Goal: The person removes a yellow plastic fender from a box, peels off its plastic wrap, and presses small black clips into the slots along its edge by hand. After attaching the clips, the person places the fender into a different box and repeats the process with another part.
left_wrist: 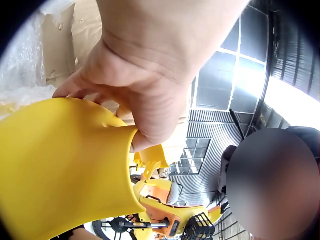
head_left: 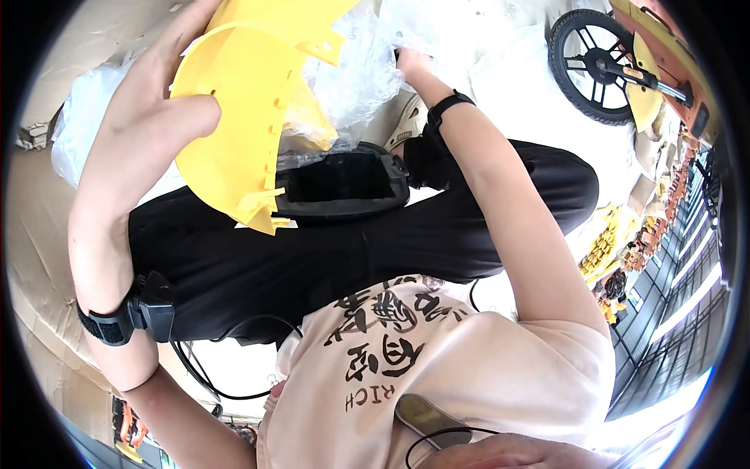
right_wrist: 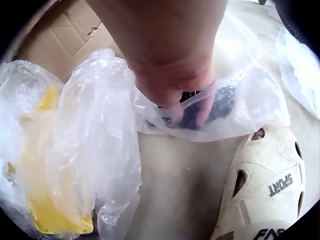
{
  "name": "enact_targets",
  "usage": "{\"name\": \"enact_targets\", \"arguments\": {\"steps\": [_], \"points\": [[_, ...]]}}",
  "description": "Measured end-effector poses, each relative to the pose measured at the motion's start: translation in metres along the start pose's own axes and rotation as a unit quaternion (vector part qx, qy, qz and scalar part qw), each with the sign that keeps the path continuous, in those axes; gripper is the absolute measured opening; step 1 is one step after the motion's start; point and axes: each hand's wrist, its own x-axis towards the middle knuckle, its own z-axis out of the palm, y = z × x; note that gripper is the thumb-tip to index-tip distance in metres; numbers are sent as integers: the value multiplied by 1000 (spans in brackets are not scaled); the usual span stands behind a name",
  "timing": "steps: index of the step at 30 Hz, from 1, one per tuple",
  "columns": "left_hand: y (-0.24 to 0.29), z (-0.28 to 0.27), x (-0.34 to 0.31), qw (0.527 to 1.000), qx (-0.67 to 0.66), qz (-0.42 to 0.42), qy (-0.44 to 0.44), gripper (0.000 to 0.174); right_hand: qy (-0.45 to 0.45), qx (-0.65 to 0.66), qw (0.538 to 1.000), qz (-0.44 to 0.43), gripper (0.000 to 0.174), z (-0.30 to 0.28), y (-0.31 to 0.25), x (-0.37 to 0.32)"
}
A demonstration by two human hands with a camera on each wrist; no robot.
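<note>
My left hand (head_left: 156, 109) grips the edge of a curved yellow plastic fender (head_left: 234, 133), thumb on one face and fingers on the other. In the left wrist view the fender (left_wrist: 65, 165) spreads out broad and smooth below the palm. My right hand (right_wrist: 185, 95) reaches down into a clear plastic bag (right_wrist: 260, 95) of small dark hardware pieces (right_wrist: 222, 102). Its fingers point down among those pieces, and I cannot tell whether they pinch one. Left of that bag, another yellow part (right_wrist: 50, 165) lies inside crumpled clear wrapping (right_wrist: 105, 135).
A black tray-like part (head_left: 344, 187) rests by my legs. A cream clog (right_wrist: 265, 180) stands beside the hardware bag. Farther right is an orange-and-yellow vehicle with a black spoked wheel (head_left: 594, 66). Cardboard (head_left: 47, 234) covers the floor at left. Another person (left_wrist: 275, 185) is nearby.
</note>
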Motion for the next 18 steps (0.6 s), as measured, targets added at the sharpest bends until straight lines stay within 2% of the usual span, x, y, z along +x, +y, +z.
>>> {"name": "enact_targets", "arguments": {"steps": [1, 3, 4, 5, 6, 7, 8, 9, 11, 12, 13, 15, 16, 18], "points": [[0, 0, 0, 1000, 0, 0, -1, 93, 0, 0, 1000, 1, 45, 2, 7, 4], [2, 0, -1, 1000, 7, -14, 4, 93, -122, 12, 992, -23, 49, -4, 15, 9], [3, -1, -1, 1000, 7, -14, 4, 93, -158, 92, 983, -6, 42, -19, 10, 1], [5, -1, -1, 1000, 9, -18, -1, 93, -158, 92, 983, -5, 42, -14, 14, 4], [5, -1, -1, 1000, 11, -21, -5, 93, -160, 304, 933, 105, 37, -11, 15, 6], [5, -1, -2, 1000, 11, -20, -6, 93, -152, 499, 828, 208, 31, -8, 18, 7], [4, -2, -2, 1000, 8, -22, -1, 94, -104, 590, 770, 222, 20, -10, 23, 11], [4, -2, -2, 1000, 5, -25, 3, 94, -103, 590, 769, 223, 20, -20, 21, 6], [6, -1, -1, 1000, 1, -24, 2, 94, -26, 776, 582, 244, 10, -37, 24, 1], [7, -1, 0, 1000, -2, -25, 1, 95, -21, 794, 552, 253, 12, -28, 40, 10], [6, -2, 0, 1000, -2, -23, 1, 95, -19, 795, 552, 252, 12, -28, 43, 7], [2, -2, 0, 999, 10, -26, 15, 95, -27, 929, 321, 183, 21, -29, 46, -3], [3, -2, 0, 1000, 10, -25, 15, 95, -17, 917, 330, 223, 37, -32, 45, -4], [4, 0, -1, 999, 7, -28, 21, 96, -9, 919, 324, 225, 33, -34, 44, -7]]}}
